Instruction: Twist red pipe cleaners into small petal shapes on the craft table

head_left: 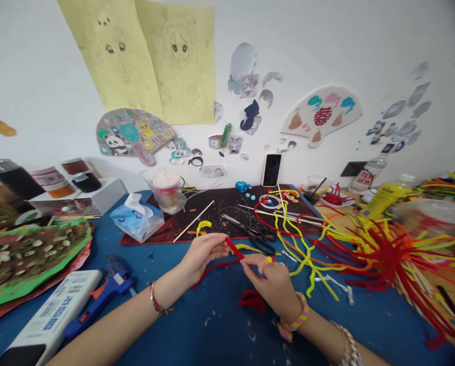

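Observation:
A red fuzzy strip [234,248] stretches between my two hands above the blue table. My left hand [206,254] pinches its upper left end, and my right hand [269,279] pinches it lower down on the right. Another length of red stem [216,267] trails down to the left behind my left hand. Below, between my wrists, a small red piece [252,301] lies on the table. Just beyond my hands are dark-handled scissors [246,230] and a bent yellow piece [203,226].
Yellow and red stems [391,254] spread over the right side. At left are a blue glue gun [115,282], a white power strip [56,315] and a tissue pack [136,218]. A phone [271,170] leans on the wall behind a dark mat [185,211].

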`<action>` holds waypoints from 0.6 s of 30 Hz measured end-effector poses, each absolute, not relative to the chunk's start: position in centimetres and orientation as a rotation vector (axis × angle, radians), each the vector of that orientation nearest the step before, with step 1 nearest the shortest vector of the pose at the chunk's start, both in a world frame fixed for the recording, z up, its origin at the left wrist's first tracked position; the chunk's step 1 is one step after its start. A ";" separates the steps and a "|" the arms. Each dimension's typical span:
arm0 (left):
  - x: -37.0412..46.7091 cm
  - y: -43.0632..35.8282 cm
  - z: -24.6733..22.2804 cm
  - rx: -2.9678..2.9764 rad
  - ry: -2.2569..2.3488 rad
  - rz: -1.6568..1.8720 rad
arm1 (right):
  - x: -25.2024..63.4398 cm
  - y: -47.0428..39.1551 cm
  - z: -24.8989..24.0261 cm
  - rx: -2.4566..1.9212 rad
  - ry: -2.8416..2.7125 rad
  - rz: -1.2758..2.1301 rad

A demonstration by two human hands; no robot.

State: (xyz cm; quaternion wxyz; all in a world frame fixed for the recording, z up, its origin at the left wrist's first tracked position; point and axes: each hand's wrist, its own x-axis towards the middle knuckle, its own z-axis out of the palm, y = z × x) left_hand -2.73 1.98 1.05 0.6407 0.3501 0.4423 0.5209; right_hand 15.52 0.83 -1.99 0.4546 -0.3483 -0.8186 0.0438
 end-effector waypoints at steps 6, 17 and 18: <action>-3.6 2.6 1.4 0.795 1.075 1.063 | 15.7 1.0 -2.3 -0.853 -2.082 0.108; -4.4 2.9 1.9 0.848 1.150 0.994 | 16.0 0.9 -2.0 -0.596 -2.171 -0.091; -4.4 2.9 2.0 0.852 1.154 0.990 | 16.0 0.8 -1.9 -0.585 -2.180 -0.105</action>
